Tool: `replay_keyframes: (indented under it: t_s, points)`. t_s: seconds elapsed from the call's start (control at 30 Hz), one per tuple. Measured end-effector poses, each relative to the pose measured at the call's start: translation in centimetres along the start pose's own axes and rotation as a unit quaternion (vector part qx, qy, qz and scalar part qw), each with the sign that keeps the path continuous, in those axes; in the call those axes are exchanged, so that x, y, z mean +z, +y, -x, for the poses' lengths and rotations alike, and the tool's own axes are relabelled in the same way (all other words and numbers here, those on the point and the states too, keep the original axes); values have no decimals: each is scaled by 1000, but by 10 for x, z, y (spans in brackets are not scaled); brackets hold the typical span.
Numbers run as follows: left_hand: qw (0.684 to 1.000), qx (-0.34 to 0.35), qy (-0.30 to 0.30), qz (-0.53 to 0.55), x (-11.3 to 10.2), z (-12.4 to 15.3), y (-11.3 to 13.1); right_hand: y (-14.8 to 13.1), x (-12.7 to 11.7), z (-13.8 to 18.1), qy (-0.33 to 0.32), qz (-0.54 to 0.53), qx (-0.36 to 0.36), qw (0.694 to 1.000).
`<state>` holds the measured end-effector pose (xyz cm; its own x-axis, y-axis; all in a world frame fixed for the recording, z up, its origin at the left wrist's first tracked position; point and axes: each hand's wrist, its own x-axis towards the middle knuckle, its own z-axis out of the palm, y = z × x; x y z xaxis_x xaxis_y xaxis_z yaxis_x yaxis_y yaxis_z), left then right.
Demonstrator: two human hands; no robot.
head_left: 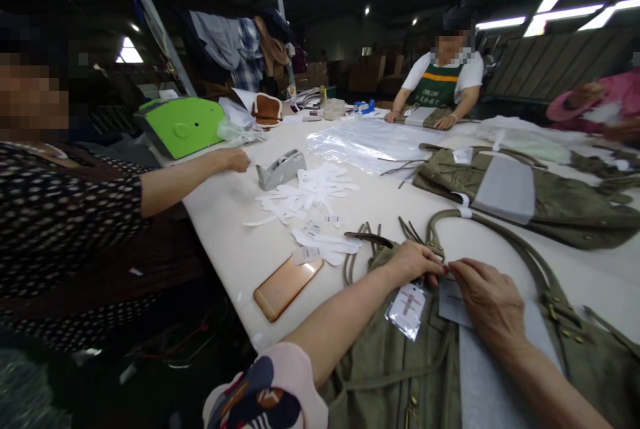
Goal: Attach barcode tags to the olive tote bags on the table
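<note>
An olive-green canvas bag (390, 375) lies in front of me, with a grey-white sheet (483, 375) across its middle. Over its top edge my left hand (414, 262) and my right hand (493, 299) meet, fingertips pinched together. Whatever is between the fingertips is too small to make out. Below my left hand a printed tag in a clear sleeve (407, 310) rests on the bag. A plain white tag (451, 302) lies just under my right fingers. The bag's looped handle (520, 249) curves away behind my right hand, with a white wrap (465, 207) on it.
Left of the bag are a phone (289, 287), several white paper strips (320, 189) and a grey tape dispenser (283, 170). A co-worker's arm (193, 175) reaches in beside a green machine (183, 125). Another olive bag (575, 199) and clear plastic sheets (365, 142) lie beyond.
</note>
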<state>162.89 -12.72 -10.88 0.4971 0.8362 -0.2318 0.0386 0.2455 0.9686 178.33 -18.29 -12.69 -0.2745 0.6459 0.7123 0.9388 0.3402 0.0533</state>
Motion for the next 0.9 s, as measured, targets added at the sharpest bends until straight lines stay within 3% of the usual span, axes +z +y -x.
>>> replay_keyframes:
  t_s: [0.13, 0.27, 0.4, 0.6, 0.77, 0.9]
  points:
    - [1000, -18, 11, -2, 2, -5, 1, -1, -5, -7, 4, 35, -56, 998]
    - [999, -13, 42, -17, 5, -10, 0, -4, -8, -13, -11, 46, -55, 997]
    - [999, 4, 35, -8, 4, -12, -2, -7, -4, -15, -32, 51, -43, 997]
    - [997, 41, 61, -17, 4, -11, -9, -12, 4, -11, 15, -69, 107, 992]
    - [994, 83, 74, 0, 7, -12, -16, -14, 4, -13, -3, -70, 86, 994]
    - [985, 144, 86, 29, 8, -7, -17, -13, 9, -13, 6, -187, 190, 964]
